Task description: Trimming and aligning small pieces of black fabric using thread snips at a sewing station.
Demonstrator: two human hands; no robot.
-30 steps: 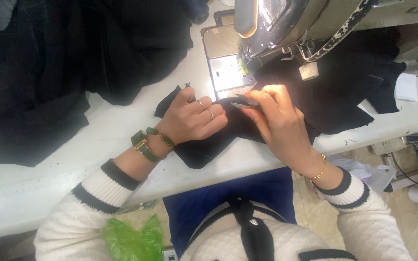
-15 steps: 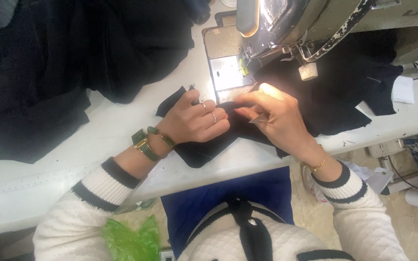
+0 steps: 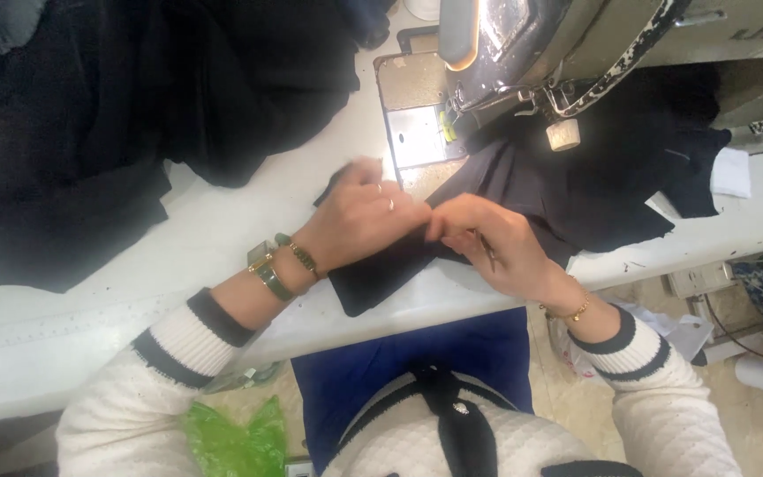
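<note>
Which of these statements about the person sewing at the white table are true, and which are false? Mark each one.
1. Both hands rest on the small dark cloth. True.
2. The left hand wears a ring. True.
3. The sewing machine stands at the person's left. False: it stands ahead and to the right.
4. The right hand lies flat and empty. False: it pinches the cloth and a thin tool.
5. The green bag lies on the table. False: it is below the table's edge.

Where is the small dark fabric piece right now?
In the head view the dark fabric piece lies at the white table's front edge, under both hands, just before the sewing machine.
</note>
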